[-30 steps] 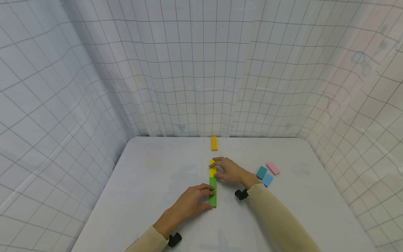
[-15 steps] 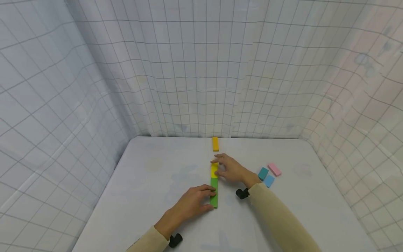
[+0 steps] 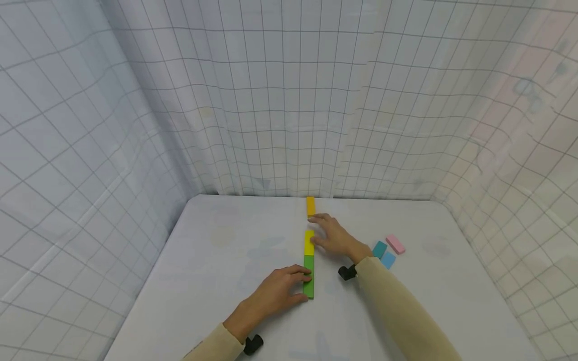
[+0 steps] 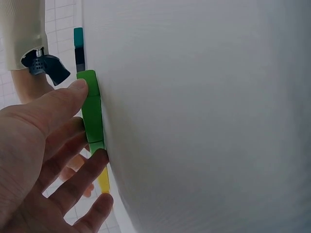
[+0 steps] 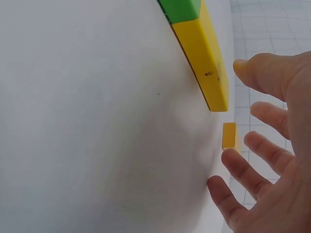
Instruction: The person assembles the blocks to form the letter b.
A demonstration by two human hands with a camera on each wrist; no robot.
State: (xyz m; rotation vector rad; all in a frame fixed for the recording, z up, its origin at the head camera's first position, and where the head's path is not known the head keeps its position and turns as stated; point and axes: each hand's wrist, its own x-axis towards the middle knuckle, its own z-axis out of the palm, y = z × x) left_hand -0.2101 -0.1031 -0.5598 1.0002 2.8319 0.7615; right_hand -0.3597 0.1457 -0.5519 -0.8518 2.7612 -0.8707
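Observation:
Green blocks (image 3: 308, 286) and a yellow block (image 3: 309, 242) lie end to end in a line on the white table. My left hand (image 3: 278, 289) rests on the green part, its thumb at the near end and fingertips along it, as the left wrist view also shows for the green block (image 4: 92, 114). Over the right side of the yellow block my right hand (image 3: 333, 236) hovers with spread fingers; in the right wrist view a gap parts its thumb from the yellow block (image 5: 206, 68). Beyond its fingertips stands an orange block (image 3: 310, 206), apart from the line.
Right of my right hand lie a teal block (image 3: 379, 249), a light blue block (image 3: 388, 259) and a pink block (image 3: 395, 244). Checked white curtains (image 3: 280, 100) hang behind and at both sides of the table (image 3: 217, 281).
My right hand has moved away from me, off the yellow block toward the orange one, its fingers now clear of the yellow top. My left hand has stayed on the green part.

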